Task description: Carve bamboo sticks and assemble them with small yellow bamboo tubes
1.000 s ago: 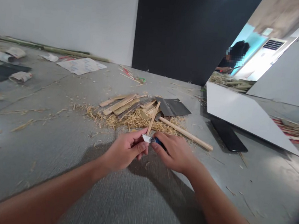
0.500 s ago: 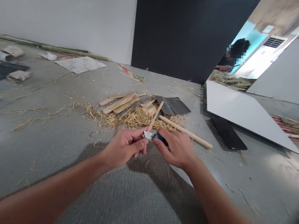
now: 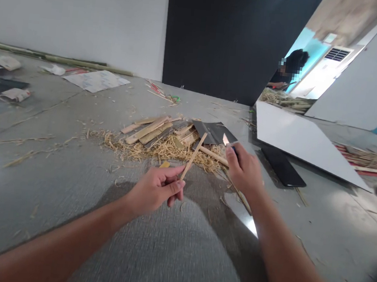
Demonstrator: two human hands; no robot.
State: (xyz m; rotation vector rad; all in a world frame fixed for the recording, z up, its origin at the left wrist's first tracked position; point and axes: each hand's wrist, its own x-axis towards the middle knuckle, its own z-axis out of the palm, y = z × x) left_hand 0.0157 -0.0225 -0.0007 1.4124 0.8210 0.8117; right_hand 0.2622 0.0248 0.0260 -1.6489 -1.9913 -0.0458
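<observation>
My left hand (image 3: 160, 187) pinches the lower end of a thin bamboo strip (image 3: 194, 157), which slants up and to the right. My right hand (image 3: 244, 167) is wrapped round a utility knife (image 3: 226, 140), its pale blade pointing up and left, apart from the strip. The knife's handle is mostly hidden in the fingers. Just beyond both hands lies a heap of curly shavings (image 3: 117, 144) with several flat bamboo pieces (image 3: 149, 130) on top. A thicker wooden stick (image 3: 214, 155) sticks out of the heap toward my right hand.
A black phone (image 3: 283, 168) lies on the floor at the right, by a white panel (image 3: 306, 140). Dark sheet material (image 3: 214, 131) rests behind the shavings. Bamboo poles (image 3: 62, 59) run along the wall. Another person (image 3: 292, 69) appears at the upper right.
My right hand has moved the knife up and right, off the strip and away from my left hand. My left hand still holds the strip in about the same place.
</observation>
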